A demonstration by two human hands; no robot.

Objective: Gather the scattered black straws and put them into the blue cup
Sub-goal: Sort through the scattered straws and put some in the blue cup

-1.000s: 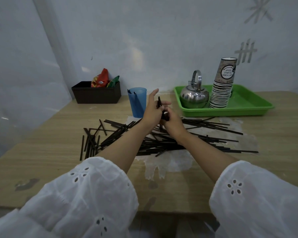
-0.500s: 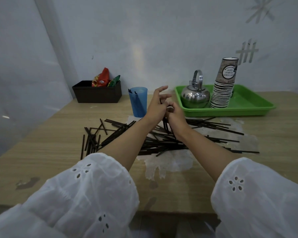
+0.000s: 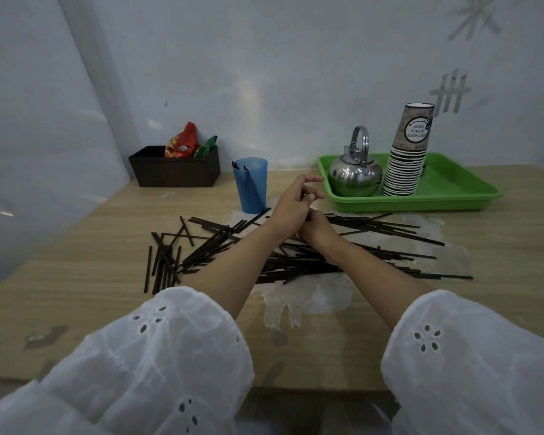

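Many black straws [image 3: 208,251] lie scattered across the middle of the wooden table [image 3: 76,277]. The blue cup [image 3: 251,191] stands upright behind the pile, with two or three straws leaning inside it. My left hand [image 3: 291,208] hovers just right of the cup, fingers loosely curled, with a short dark bit of straw showing between them. My right hand [image 3: 316,229] is tucked close under the left one, low over the pile. Its fingers are hidden behind the left hand.
A green tray [image 3: 453,196] at the back right holds a steel kettle [image 3: 354,175] and a tall stack of paper cups [image 3: 407,155]. A dark box [image 3: 175,169] with snack packets sits at the back left. The wall is close behind.
Both hands have dropped from an upright straw held in front of the cup to just above the pile. The straw's upper end no longer sticks out above the left hand.
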